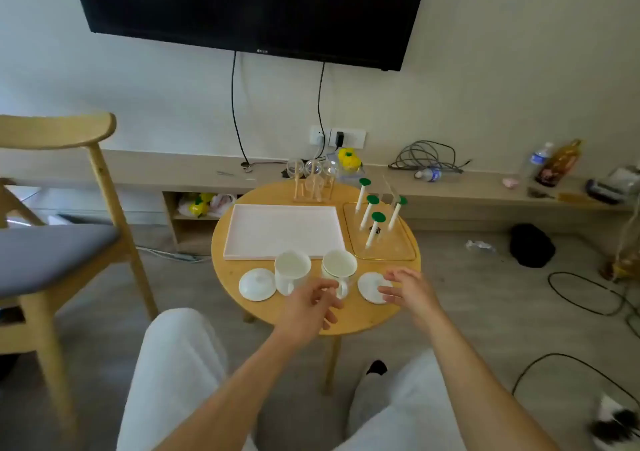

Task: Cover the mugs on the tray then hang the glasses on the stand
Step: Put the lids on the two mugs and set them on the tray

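Two white mugs stand uncovered on the round wooden table (360,319), the left mug (291,269) and the right mug (339,267), in front of an empty white tray (284,232). One white lid (257,283) lies left of them, another lid (371,287) lies on the right. My left hand (311,307) hovers open by the right mug's handle. My right hand (407,288) is open, fingertips over the right lid. Clear glasses (313,173) sit on a wooden rack at the table's back. A stand with green-tipped pegs (372,215) rises from a clear tray (405,253).
A wooden chair with a grey seat (52,253) stands to the left. A low shelf along the wall holds cables (426,158), bottles (554,163) and a yellow object (348,159). Black cords (585,294) lie on the floor at right. My knees (180,364) are under the table edge.
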{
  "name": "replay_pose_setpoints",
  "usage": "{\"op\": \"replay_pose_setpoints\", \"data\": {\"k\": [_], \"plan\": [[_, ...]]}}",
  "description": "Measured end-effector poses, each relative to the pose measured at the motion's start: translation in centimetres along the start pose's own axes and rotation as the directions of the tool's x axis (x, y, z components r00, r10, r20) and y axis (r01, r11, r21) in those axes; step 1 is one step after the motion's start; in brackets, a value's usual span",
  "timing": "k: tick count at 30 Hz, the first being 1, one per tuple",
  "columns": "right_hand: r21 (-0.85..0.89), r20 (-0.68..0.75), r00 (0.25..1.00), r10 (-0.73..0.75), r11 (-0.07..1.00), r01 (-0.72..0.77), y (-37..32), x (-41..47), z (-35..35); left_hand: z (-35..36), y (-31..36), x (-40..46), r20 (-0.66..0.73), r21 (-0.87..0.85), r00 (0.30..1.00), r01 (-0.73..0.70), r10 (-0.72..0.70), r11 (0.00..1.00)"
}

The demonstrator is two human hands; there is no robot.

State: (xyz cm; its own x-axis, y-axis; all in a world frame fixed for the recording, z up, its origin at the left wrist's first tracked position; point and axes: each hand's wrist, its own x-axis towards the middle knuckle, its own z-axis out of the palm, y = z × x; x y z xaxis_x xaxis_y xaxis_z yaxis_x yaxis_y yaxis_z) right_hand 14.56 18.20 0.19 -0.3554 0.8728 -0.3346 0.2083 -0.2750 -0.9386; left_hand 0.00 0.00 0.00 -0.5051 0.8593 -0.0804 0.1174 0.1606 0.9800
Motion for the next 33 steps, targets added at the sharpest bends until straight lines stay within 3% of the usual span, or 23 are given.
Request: {"op": "replay_pose_setpoints", "data": {"k": [8, 19, 24, 27, 33], "plan": [[0.127, -0.036, 0.994, 0.108, 0.987, -0.102, 1.4, 2.8, 0.9, 2.3, -1.2, 1.7, 0.034, -0.142, 0.971, 0.240, -0.237, 0.960], [0.289, -0.124, 0.968, 0.217, 0.941, -0.174, 1.2, 5.1, 2.2, 3.6, -2.0, 4.4, 0.163, -0.283, 0.944, 0.324, -0.288, 0.903], [0.372, -0.198, 0.976, 0.088, 0.928, -0.008, -2.8, 3.1, 2.0, 3.6, -2.2, 4.6, 0.178, -0.313, 0.943, 0.324, -0.280, 0.893], [0.401, -0.145, 0.989, -0.027, 0.912, 0.084, -5.7, 1.3, 3.4, 3.5, -2.3, 4.5, 0.183, -0.321, 0.945, 0.317, -0.270, 0.893], [0.349, -0.015, 0.998, -0.057, 0.935, 0.058, -6.4, -0.6, 8.1, 3.2, -2.0, 4.5, 0.185, -0.341, 0.943, 0.325, -0.276, 0.882]]}}
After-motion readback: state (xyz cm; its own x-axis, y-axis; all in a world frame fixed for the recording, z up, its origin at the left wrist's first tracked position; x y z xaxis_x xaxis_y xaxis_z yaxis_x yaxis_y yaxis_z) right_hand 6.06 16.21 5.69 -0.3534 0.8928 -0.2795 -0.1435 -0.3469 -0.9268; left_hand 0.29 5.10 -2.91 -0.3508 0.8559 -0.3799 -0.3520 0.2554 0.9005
